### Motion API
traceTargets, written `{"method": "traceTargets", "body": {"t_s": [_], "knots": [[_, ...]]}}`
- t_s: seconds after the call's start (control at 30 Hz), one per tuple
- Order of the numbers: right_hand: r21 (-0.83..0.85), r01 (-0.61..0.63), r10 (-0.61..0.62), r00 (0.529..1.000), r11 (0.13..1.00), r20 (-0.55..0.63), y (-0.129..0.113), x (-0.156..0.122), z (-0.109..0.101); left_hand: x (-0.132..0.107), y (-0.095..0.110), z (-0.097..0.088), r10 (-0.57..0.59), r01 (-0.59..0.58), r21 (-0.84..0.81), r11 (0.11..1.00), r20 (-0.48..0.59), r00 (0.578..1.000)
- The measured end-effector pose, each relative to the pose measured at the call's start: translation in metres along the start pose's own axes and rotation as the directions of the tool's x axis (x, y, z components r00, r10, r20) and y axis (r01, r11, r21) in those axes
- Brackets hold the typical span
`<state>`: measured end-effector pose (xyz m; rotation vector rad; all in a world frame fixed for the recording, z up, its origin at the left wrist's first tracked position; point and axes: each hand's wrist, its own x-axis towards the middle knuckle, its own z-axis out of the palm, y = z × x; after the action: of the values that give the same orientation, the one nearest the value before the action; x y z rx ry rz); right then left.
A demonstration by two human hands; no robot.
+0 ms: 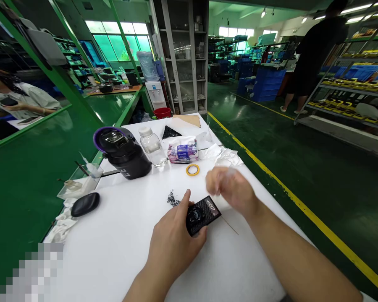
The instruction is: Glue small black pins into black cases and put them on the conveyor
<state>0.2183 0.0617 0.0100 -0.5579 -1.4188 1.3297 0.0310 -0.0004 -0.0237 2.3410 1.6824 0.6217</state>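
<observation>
The left hand (173,241) pinches the black part (203,215) flat against the bench (119,247) to steady it, while the blurred right hand (231,188) hovers above, its grip unreadable

Your left hand (173,247) and right hand (231,188) are bare, with no gloves, rings or watch. Both forearms are uncovered, no sleeve reaching them. Your right hand looks motion-blurred.

White tabletop (119,247), black carbon-weave patterned card (204,214), yellow tape ring (192,170), black jug (122,153) with a purple rim, purple floral wipes pack (182,152), green floor with yellow line.
</observation>
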Motion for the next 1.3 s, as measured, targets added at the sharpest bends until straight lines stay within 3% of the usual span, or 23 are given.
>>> {"method": "traceTargets", "body": {"t_s": [0.03,0.1,0.2,0.33,0.4,0.5,0.53,0.57,0.6,0.63,0.67,0.7,0.77,0.83,0.9,1.1,1.3], "knots": [[-0.046,0.002,-0.010,0.984,0.999,-0.180,0.006,0.007,-0.009,0.000,0.000,-0.004,0.025,-0.025,-0.011,1.000,0.039,0.999],[-0.105,-0.015,-0.019,0.948,0.994,-0.317,0.021,0.020,-0.026,-0.001,0.002,-0.015,0.104,-0.101,-0.033,0.994,0.145,0.984],[-0.187,-0.085,0.013,0.935,0.979,-0.353,0.045,0.034,-0.044,-0.005,0.006,-0.035,0.149,-0.151,-0.013,0.988,0.285,0.947],[-0.321,-0.152,0.022,0.926,0.935,-0.376,0.057,0.036,-0.047,-0.018,-0.005,-0.052,0.092,-0.119,0.062,0.991,0.331,0.939],[-0.379,-0.130,-0.074,0.875,0.916,-0.478,0.048,0.030,-0.040,-0.027,-0.020,-0.053,0.102,-0.131,0.064,0.989,0.332,0.938],[-0.523,0.001,-0.347,0.749,0.853,-0.565,0.025,0.015,-0.023,-0.034,-0.046,-0.051,0.124,-0.125,-0.018,0.992,0.327,0.937],[-0.600,0.078,-0.455,0.731,0.796,-0.509,0.018,0.009,-0.016,-0.032,-0.055,-0.050,0.111,-0.096,-0.063,0.993,0.314,0.943],[-0.650,0.166,-0.516,0.761,0.741,-0.394,0.013,0.003,-0.007,-0.026,-0.063,-0.048,0.082,-0.051,-0.112,0.992,0.292,0.953],[-0.662,0.229,-0.493,0.836,0.714,-0.243,0.010,-0.003,0.003,-0.018,-0.071,-0.047,0.034,0.007,-0.153,0.988,0.265,0.964],[-0.667,0.261,-0.404,0.912,0.698,-0.066,0.009,-0.008,0.012,-0.007,-0.078,-0.045,-0.025,0.069,-0.180,0.981,0.237,0.971],[-0.687,0.270,-0.271,0.956,0.675,0.110,0.010,-0.013,0.021,0.006,-0.085,-0.042,-0.093,0.133,-0.190,0.973,0.205,0.974],[-0.724,0.275,-0.124,0.959,0.633,0.257,0.012,-0.017,0.030,0.020,-0.090,-0.040,-0.157,0.188,-0.168,0.968,0.183,0.970],[-0.810,0.286,0.156,0.896,0.511,0.415,0.017,-0.023,0.043,0.046,-0.099,-0.035,-0.209,0.231,-0.116,0.966,0.174,0.962],[-0.872,0.285,0.330,0.842,0.399,0.426,0.021,-0.029,0.052,0.065,-0.103,-0.032,-0.196,0.215,-0.078,0.973,0.201,0.960],[-0.901,0.277,0.389,0.830,0.335,0.400,0.020,-0.033,0.057,0.074,-0.103,-0.031,-0.158,0.176,-0.064,0.982,0.228,0.961],[-0.891,0.355,0.369,0.817,0.283,0.443,0.018,-0.039,0.063,0.073,-0.096,-0.036,0.009,0.015,-0.083,0.996,0.275,0.961],[-0.890,0.368,0.375,0.811,0.270,0.449,0.020,-0.039,0.066,0.075,-0.093,-0.034,-0.019,0.036,-0.054,0.998,0.276,0.961]]}}
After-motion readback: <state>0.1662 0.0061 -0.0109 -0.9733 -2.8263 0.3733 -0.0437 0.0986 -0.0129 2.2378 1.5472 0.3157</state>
